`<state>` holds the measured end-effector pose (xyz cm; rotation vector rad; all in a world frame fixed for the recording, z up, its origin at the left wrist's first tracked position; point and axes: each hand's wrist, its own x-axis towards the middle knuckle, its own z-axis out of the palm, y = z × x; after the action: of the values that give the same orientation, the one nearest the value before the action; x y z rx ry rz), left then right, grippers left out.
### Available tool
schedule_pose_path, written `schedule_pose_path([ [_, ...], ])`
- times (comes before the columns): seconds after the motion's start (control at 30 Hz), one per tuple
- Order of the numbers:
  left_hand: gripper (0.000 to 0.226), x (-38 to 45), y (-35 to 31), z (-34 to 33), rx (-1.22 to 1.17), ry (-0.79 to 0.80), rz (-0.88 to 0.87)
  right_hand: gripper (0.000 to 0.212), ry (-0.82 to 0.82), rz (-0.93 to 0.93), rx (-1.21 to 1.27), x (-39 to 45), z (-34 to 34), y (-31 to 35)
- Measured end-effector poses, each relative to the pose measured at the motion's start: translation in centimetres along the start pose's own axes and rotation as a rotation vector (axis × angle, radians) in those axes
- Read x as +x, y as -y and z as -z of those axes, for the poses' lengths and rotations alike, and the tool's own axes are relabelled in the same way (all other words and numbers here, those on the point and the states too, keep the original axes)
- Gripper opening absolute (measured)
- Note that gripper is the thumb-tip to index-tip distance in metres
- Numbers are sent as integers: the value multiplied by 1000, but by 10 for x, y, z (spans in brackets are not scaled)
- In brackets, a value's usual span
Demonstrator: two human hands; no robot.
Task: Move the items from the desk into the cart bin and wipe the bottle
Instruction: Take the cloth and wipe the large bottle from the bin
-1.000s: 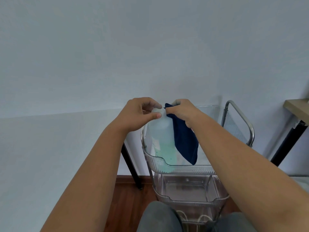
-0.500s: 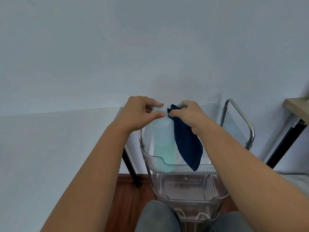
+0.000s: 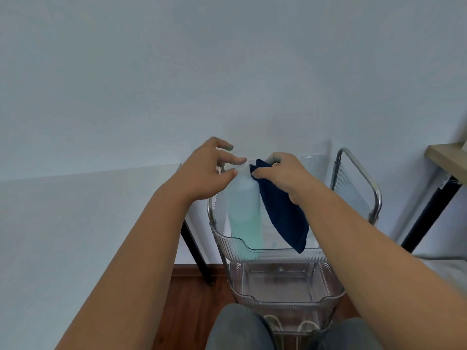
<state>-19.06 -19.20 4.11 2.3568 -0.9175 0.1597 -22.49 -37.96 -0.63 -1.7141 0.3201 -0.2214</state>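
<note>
A translucent bottle [image 3: 243, 210] with pale green liquid stands upright in the clear top bin [image 3: 275, 246] of the cart. My left hand [image 3: 204, 173] is at its white cap, thumb and forefinger pinching the cap, the other fingers lifted and spread. My right hand [image 3: 285, 175] grips a dark blue cloth [image 3: 283, 213] and presses its upper corner against the bottle's neck on the right side. The rest of the cloth hangs down into the bin beside the bottle.
The white desk [image 3: 75, 210] spreads out to the left, its black leg [image 3: 195, 251] next to the cart. The cart has a metal handle [image 3: 364, 178] at right and a clear lower bin [image 3: 285, 286]. A wooden shelf [image 3: 447, 157] juts in at far right. My knees [image 3: 240, 329] are below.
My left hand's outer fingers have lifted and spread away from the cap. The right hand with the cloth has stayed at the bottle's neck, shifting slightly.
</note>
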Motion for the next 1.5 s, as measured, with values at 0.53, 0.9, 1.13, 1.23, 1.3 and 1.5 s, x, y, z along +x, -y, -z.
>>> schedule_pose_path([
  [0.53, 20, -6, -2, 1, -218, 37, 17, 25, 24, -30, -65, 16, -10, 19],
  [0.9, 16, -7, 11, -8, -34, -190, 118, 27, -50, 19, 54, -4, -22, -2],
  [1.13, 18, -5, 8, -9, -255, -89, 93, 25, -48, -33, 24, 21, -20, 11],
  [1.23, 26, -3, 8, -6, -270, -31, 63, 25, -15, -43, 2, 26, -18, 15],
  [1.3, 32, -2, 9, -3, -247, 0, 55, 27, -16, -53, 21, 23, -16, 13],
  [1.5, 32, -5, 5, -7, -147, -16, 47, 25, -45, -30, 99, 3, -12, -7],
])
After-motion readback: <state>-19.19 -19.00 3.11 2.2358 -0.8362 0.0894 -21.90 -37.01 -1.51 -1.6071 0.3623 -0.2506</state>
